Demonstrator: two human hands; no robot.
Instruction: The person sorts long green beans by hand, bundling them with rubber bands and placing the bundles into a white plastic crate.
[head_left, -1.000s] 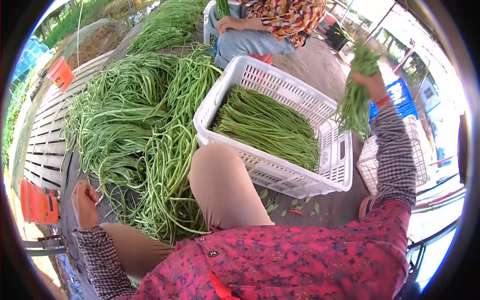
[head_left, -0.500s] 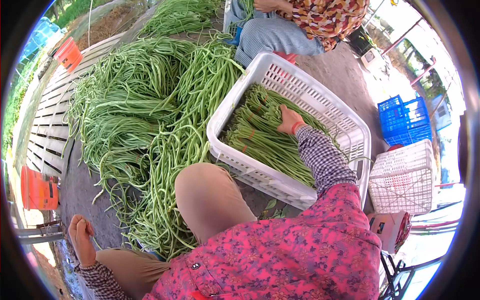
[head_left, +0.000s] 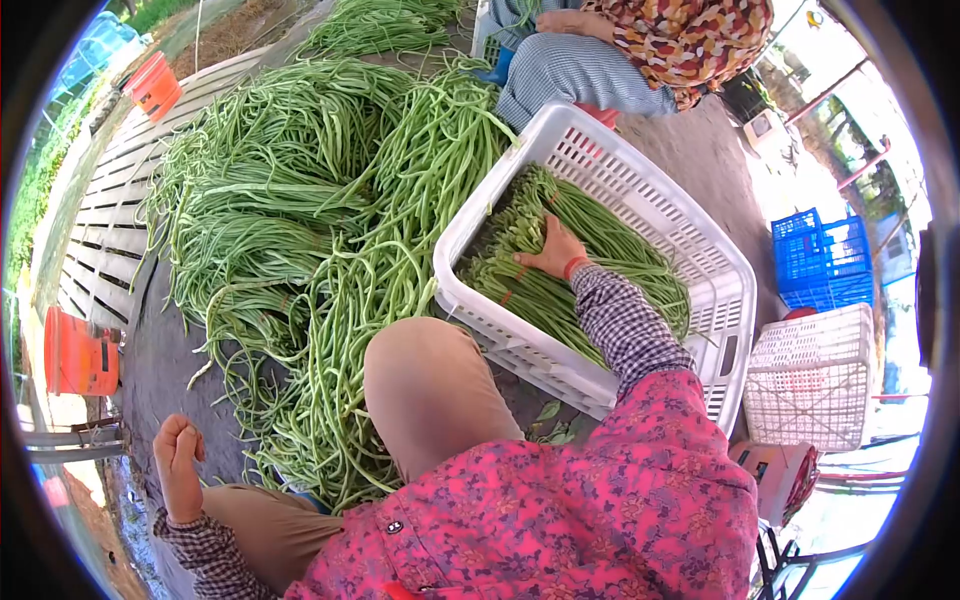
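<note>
My right hand (head_left: 555,249) is inside a white plastic crate (head_left: 650,165), its thumb and fingers around the end of a bundle of green long beans (head_left: 525,228). Other long-bean bundles tied with red bands lie side by side beneath and around it. Away from the beans, my left hand (head_left: 180,465) is raised above my left leg, fingers curled in, with nothing visible in it. A large heap of loose long beans (head_left: 270,200) spreads on the ground to the left of the crate and in front of my knees.
Another person (head_left: 600,75) sits at the top, close to the crate's far corner. Orange buckets (head_left: 82,352) stand along the left by a slatted surface (head_left: 100,225). On the right are a blue crate (head_left: 822,260) and another white crate (head_left: 810,375).
Within the crate, my right hand has shifted left and toward me over the bundles, its thumb now spread to the left. My left hand has risen slightly, fingers curled tighter. The view has shifted slightly.
</note>
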